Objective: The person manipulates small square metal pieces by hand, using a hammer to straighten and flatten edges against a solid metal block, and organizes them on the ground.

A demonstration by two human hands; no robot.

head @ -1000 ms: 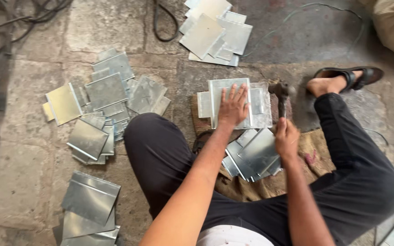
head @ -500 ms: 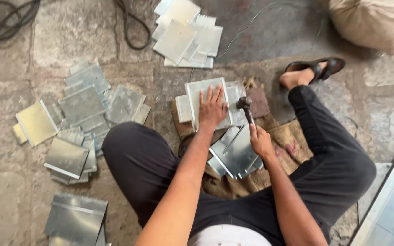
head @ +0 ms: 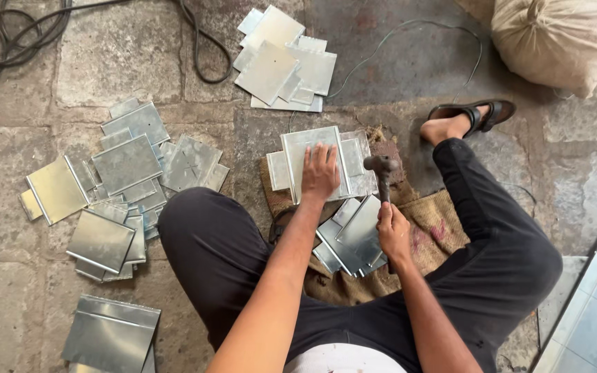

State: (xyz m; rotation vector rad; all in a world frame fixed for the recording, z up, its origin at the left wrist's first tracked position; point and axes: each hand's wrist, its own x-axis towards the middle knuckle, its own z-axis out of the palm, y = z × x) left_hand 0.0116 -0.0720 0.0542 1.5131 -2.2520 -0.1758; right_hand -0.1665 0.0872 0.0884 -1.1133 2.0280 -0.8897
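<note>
I sit on a stone floor with my legs spread. My left hand [head: 320, 171] lies flat, fingers apart, pressing on a folded sheet-metal piece [head: 298, 149] that rests on top of a small stack. My right hand [head: 392, 231] grips the handle of a hammer [head: 382, 169], whose dark head hovers just right of that piece, near its right edge. Below the hammer, between my legs, lies a loose pile of similar metal pieces [head: 351, 238] on a burlap sack [head: 437, 228].
More metal pieces lie in heaps at left [head: 127, 166], at top centre [head: 283, 59] and at bottom left [head: 108, 335]. Black cables [head: 8, 34] coil at top left. A filled sack [head: 564, 38] sits top right; a metal frame [head: 589, 304] runs along the right edge.
The view has shifted, so the scene sits further right and lower in frame. The hammer head is slightly lower beside the pressed piece; my left hand stays flat on it.
</note>
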